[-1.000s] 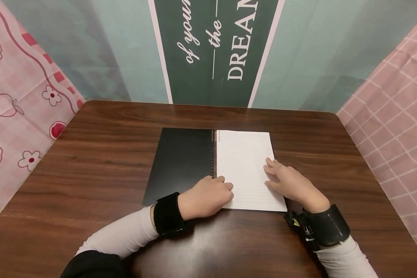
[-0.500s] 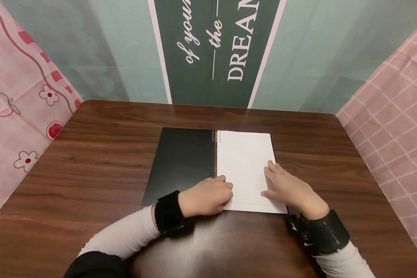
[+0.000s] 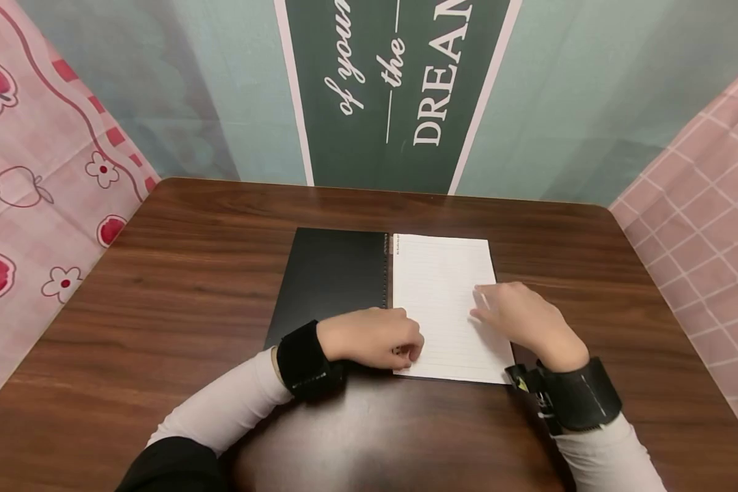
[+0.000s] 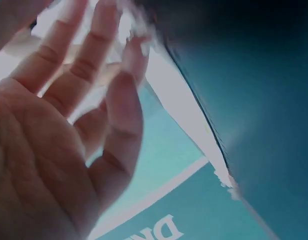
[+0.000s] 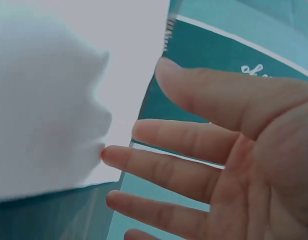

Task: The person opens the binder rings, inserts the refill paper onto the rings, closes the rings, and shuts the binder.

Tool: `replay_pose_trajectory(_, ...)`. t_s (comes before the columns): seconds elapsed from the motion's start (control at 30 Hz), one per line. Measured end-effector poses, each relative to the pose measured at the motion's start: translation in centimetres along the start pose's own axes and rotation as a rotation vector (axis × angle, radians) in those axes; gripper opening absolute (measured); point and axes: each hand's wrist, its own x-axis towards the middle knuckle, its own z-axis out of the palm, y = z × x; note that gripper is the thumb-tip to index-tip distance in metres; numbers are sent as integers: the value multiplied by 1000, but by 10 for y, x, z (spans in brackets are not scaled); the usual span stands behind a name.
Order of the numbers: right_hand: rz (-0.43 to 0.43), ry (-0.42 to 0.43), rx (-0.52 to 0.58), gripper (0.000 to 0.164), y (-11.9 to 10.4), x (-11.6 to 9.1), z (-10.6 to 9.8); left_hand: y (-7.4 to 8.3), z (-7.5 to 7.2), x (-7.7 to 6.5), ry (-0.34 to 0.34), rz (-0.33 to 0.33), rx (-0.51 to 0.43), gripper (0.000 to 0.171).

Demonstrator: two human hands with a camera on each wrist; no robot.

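An opened spiral notebook lies in the head view, its black cover (image 3: 332,273) folded out to the left and a lined white page (image 3: 436,301) on the right. My left hand (image 3: 372,337) is over the lower part of the binding, fingers loosely bent down at the page's lower left. In the left wrist view, that hand (image 4: 59,130) shows no object clearly gripped. Over the page's right edge is my right hand (image 3: 523,318), its fingertips at the paper. The right wrist view shows this hand's fingers (image 5: 169,167) extended and spread beside the page (image 5: 129,60).
The brown wooden table (image 3: 178,273) extends around the notebook. Behind it hangs a teal and green printed cloth (image 3: 375,157). Pink patterned cloths (image 3: 31,225) stand at the left and right sides. Both wrists carry black straps (image 3: 307,359).
The head view has shifted slightly. My right hand has risen a little at the knuckles, its fingers pointing more downward. My left hand has rolled slightly, and a gap shows under its fingers.
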Motion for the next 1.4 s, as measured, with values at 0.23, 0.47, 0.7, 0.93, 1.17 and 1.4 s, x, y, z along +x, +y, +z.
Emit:
replay_pose_trajectory(0.23, 40, 83, 194, 29, -11, 46, -15, -39, -41, 4, 199, -19, -266, 13)
replay_pose_trajectory(0.47, 100, 182, 423, 20, -28, 106, 3, -81, -61, 14, 547, -455, -659, 21)
replay_pose_trajectory(0.7, 225, 214, 555, 17, -48, 145, 17, -102, -56, 34, 652, -673, -664, 20)
replay_pose_trajectory(0.93, 296, 197, 617, 17, -49, 164, 26, -105, -55, 48, 677, -842, -552, 20)
replay_pose_trajectory(1.17, 294, 152, 578, 15, -48, 167, 34, -105, -50, 52, 616, -892, -461, 21)
replay_pose_trajectory(1.4, 237, 198, 506, 14, -50, 167, 33, -108, -57, 59, 576, -895, -362, 21)
